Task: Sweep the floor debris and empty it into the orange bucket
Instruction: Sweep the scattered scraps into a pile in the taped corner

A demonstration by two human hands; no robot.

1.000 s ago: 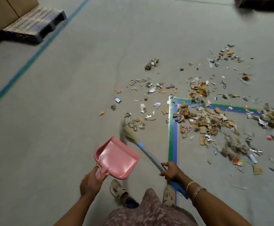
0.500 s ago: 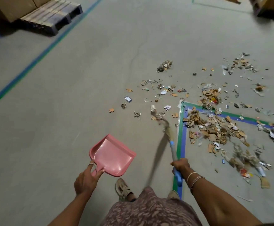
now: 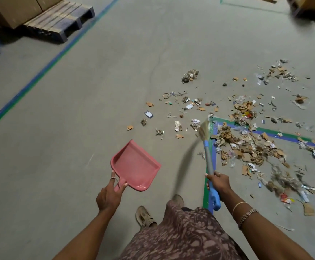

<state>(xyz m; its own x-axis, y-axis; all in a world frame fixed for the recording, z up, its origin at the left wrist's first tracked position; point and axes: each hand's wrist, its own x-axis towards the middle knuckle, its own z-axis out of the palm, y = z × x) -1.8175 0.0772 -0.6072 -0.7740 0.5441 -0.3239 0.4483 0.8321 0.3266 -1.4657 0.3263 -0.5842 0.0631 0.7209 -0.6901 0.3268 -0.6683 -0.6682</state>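
Observation:
My left hand (image 3: 110, 196) grips the handle of a pink dustpan (image 3: 135, 165), held above the floor with nothing in its tray. My right hand (image 3: 218, 182) grips the blue handle of a short straw broom (image 3: 208, 147). Its bristles (image 3: 205, 128) point away from me and touch the floor at the corner of the taped lines. Debris (image 3: 246, 145) of cardboard scraps, paper and plastic is scattered ahead and to the right. No orange bucket is in view.
Green and blue floor tape (image 3: 212, 166) forms a corner beside the broom. A wooden pallet (image 3: 59, 21) with cardboard boxes (image 3: 12, 10) stands at the far left behind another tape line (image 3: 40, 74). More boxes (image 3: 312, 6) sit at the far right. My feet (image 3: 145, 217) are below the dustpan.
The broom swung from beside the dustpan to the right, its bristles now at the tape corner. Small scraps were pushed toward the main pile. The dustpan stayed in my left hand.

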